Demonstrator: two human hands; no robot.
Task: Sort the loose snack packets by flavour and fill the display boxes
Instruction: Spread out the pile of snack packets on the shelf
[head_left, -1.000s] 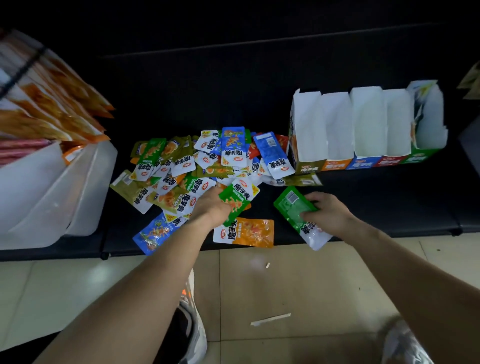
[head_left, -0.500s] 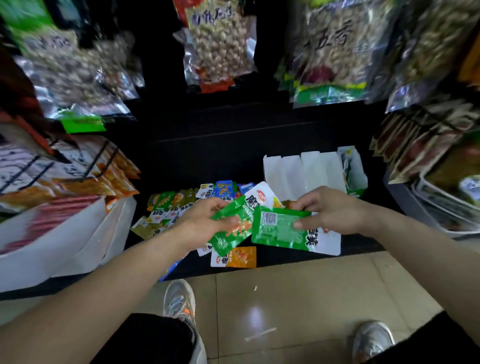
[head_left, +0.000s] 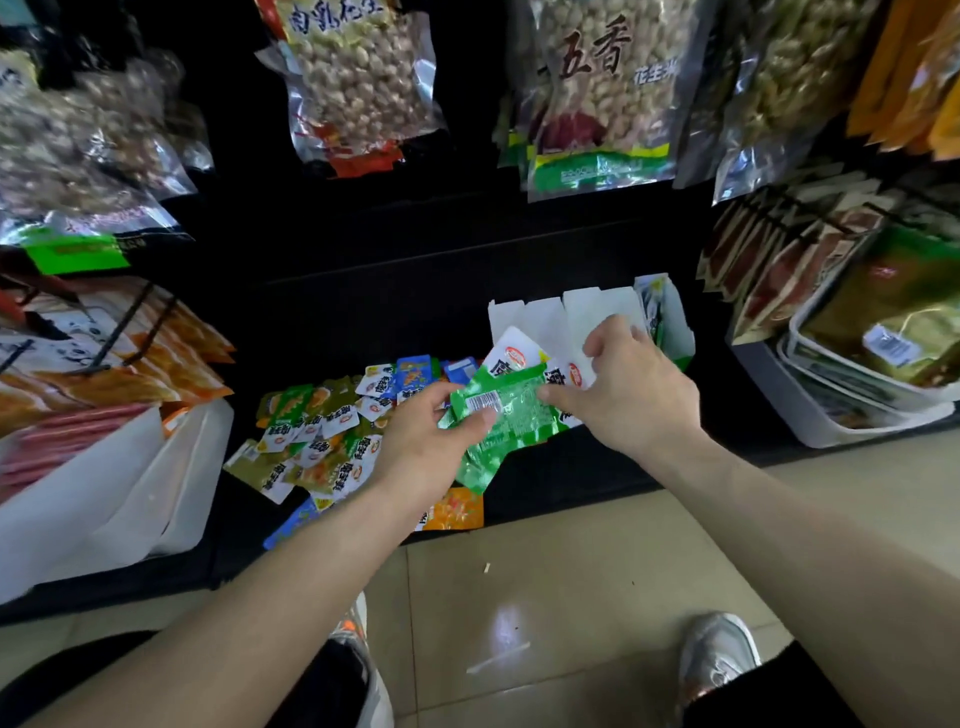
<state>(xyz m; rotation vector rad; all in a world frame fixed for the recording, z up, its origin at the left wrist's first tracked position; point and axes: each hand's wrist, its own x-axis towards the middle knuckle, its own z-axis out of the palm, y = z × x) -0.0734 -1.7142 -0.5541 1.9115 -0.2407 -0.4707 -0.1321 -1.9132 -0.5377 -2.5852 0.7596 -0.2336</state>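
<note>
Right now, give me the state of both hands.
Left hand: closed, gripping the green snack packets.
Right hand: closed, pinching the same packets at their other end.

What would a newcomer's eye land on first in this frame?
First, the green packets, pinched between the left hand and the right hand at mid-frame. Left of them, a colourful pile of loose packets sprawls on the dark shelf. Behind the right hand stands a row of white display boxes.
</note>
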